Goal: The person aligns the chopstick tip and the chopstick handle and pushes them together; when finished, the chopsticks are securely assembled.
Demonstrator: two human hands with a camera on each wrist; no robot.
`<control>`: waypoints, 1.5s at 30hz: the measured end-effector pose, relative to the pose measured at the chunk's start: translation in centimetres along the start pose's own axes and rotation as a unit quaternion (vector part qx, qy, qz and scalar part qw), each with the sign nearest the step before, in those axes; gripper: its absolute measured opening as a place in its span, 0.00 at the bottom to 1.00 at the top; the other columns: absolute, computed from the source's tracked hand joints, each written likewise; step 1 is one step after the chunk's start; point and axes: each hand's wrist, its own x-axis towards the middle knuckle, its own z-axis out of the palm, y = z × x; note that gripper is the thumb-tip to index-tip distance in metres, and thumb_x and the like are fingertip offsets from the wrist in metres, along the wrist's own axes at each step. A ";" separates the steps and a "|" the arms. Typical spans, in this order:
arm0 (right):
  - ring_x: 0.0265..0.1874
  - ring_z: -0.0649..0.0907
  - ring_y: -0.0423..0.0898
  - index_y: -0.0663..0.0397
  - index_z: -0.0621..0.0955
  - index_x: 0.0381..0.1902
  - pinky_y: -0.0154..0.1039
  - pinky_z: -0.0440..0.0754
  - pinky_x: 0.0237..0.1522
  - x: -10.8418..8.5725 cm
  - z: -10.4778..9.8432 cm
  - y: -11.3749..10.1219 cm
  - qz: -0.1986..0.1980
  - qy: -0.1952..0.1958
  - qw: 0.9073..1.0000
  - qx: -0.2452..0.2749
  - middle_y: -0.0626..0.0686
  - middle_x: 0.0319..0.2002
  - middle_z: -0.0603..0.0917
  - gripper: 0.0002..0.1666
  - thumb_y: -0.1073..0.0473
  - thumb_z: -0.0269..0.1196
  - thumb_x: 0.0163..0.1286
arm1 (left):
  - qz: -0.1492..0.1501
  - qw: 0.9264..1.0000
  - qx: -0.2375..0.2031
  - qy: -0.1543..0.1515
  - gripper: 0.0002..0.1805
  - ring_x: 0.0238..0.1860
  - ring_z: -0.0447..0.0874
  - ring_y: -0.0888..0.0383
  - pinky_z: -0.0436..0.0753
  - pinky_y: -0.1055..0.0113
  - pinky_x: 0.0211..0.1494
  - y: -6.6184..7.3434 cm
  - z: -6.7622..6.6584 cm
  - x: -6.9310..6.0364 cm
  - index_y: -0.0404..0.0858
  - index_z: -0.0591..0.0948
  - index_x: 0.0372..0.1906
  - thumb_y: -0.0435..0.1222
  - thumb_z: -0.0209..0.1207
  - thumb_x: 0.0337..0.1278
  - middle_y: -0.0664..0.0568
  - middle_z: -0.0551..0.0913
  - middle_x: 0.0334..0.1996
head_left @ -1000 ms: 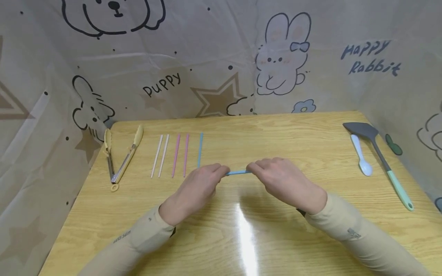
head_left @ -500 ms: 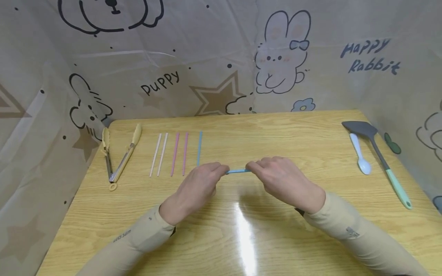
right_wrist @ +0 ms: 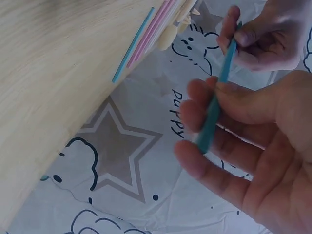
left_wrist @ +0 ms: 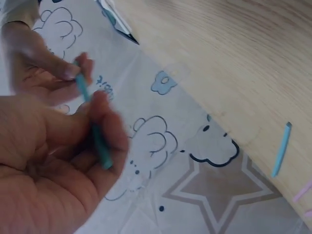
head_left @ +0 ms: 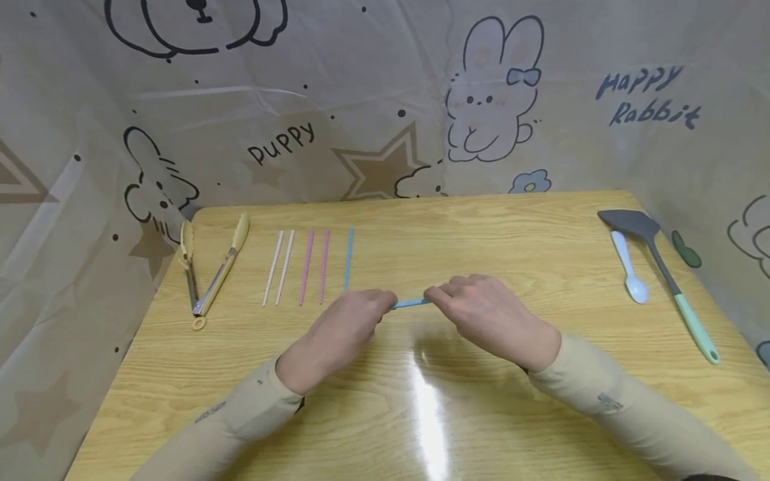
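A light-blue straw is held crosswise above the table between the two hands. My left hand pinches it near one end between thumb and fingers. Toward the other end my right hand pinches it too, and the right wrist view shows this straw's end running past the fingers. A second blue straw lies on the table behind the left hand, which hides its near tip. Left of that lie two pink straws and two white straws, roughly parallel.
Yellow-tipped tongs lie spread at the table's left side. A grey spatula with a mint handle and a pale blue spoon lie at the right. Printed cloth hangs behind the wooden table.
Both hands have shifted very slightly to the left with the blue straw between them. The grips look the same, and the things on the table have stayed put.
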 end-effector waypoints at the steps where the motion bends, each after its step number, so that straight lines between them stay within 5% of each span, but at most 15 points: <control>1: 0.15 0.67 0.39 0.59 0.78 0.35 0.29 0.63 0.16 0.0 0.1 0.0 -0.004 -0.003 1.000 -0.009 0.47 0.18 0.75 0.14 0.77 0.67 0.55 | -0.009 1.000 0.001 -0.014 0.11 0.25 0.78 0.61 0.77 0.73 0.25 0.1 0.0 0.0 0.33 0.79 0.35 0.15 0.61 0.53 0.50 0.81 0.26; 6: 0.17 0.72 0.41 0.57 0.78 0.34 0.30 0.66 0.19 0.0 0.7 0.0 -0.020 -0.009 0.999 -0.025 0.47 0.21 0.76 0.15 0.72 0.72 0.54 | -0.035 0.998 0.033 -0.047 0.12 0.17 0.65 0.64 0.68 0.74 0.18 0.6 0.6 0.1 0.37 0.74 0.26 0.28 0.62 0.63 0.56 0.70 0.17; 15: 0.20 0.70 0.42 0.54 0.77 0.33 0.32 0.66 0.23 0.8 0.7 -0.2 -0.036 -0.017 0.999 -0.016 0.45 0.24 0.78 0.14 0.74 0.69 0.57 | -0.007 0.997 0.081 0.011 0.09 0.18 0.66 0.63 0.69 0.75 0.18 1.1 1.6 0.8 0.35 0.79 0.29 0.33 0.67 0.59 0.55 0.68 0.19; 19: 0.42 0.81 0.49 0.56 0.82 0.46 0.38 0.81 0.37 1.2 0.5 0.1 -0.009 -0.008 1.000 0.008 0.54 0.46 0.83 0.18 0.70 0.71 0.57 | -0.024 0.998 0.054 0.012 0.08 0.18 0.69 0.63 0.71 0.74 0.19 0.7 1.5 1.4 0.33 0.79 0.29 0.30 0.67 0.59 0.54 0.70 0.19; 21: 0.57 0.77 0.55 0.56 0.81 0.53 0.46 0.82 0.44 1.3 0.4 0.3 0.008 0.003 1.000 0.021 0.58 0.60 0.77 0.25 0.66 0.74 0.56 | -0.045 0.999 0.026 0.005 0.07 0.18 0.69 0.62 0.72 0.74 0.20 0.2 1.3 2.0 0.32 0.79 0.28 0.28 0.65 0.59 0.53 0.72 0.19; 24: 0.66 0.68 0.59 0.54 0.80 0.57 0.52 0.81 0.46 1.2 0.2 0.6 0.023 0.015 0.999 0.030 0.61 0.70 0.66 0.32 0.59 0.77 0.54 | -0.088 0.996 -0.014 -0.007 0.07 0.19 0.71 0.62 0.73 0.74 0.20 -1.4 1.2 3.0 0.31 0.79 0.28 0.26 0.64 0.60 0.52 0.75 0.20; 28: 0.66 0.68 0.59 0.55 0.80 0.57 0.52 0.81 0.45 1.1 0.1 0.7 0.019 0.014 0.999 0.031 0.61 0.70 0.65 0.32 0.57 0.78 0.54 | -0.155 0.985 -0.067 -0.038 0.07 0.15 0.73 0.62 0.74 0.75 0.18 -4.3 1.4 4.2 0.30 0.79 0.29 0.27 0.63 0.61 0.50 0.77 0.19; 35: 0.65 0.69 0.59 0.55 0.81 0.56 0.52 0.81 0.46 0.6 0.1 0.7 0.024 -0.009 0.999 0.037 0.62 0.69 0.66 0.30 0.55 0.77 0.56 | -0.261 0.950 -0.149 -0.084 0.12 0.18 0.84 0.51 0.76 0.73 0.17 -8.1 2.0 6.3 0.29 0.80 0.23 0.29 0.61 0.63 0.44 0.82 0.17; 42: 0.64 0.69 0.59 0.55 0.80 0.56 0.53 0.81 0.46 0.2 0.2 0.6 0.028 -0.022 0.998 0.055 0.62 0.69 0.67 0.30 0.56 0.77 0.55 | -0.324 0.929 -0.149 -0.101 0.23 0.06 0.65 0.63 0.63 0.77 0.11 -10.3 3.2 7.9 0.35 0.72 0.08 0.25 0.61 0.59 0.41 0.82 0.15; 45: 0.64 0.70 0.59 0.55 0.80 0.56 0.52 0.81 0.46 0.1 0.3 0.6 0.027 -0.023 0.998 0.057 0.62 0.69 0.67 0.31 0.56 0.77 0.55 | -0.355 0.916 -0.155 -0.098 0.20 0.08 0.73 0.60 0.70 0.76 0.13 -10.8 3.6 8.2 0.33 0.73 0.10 0.24 0.61 0.56 0.40 0.81 0.15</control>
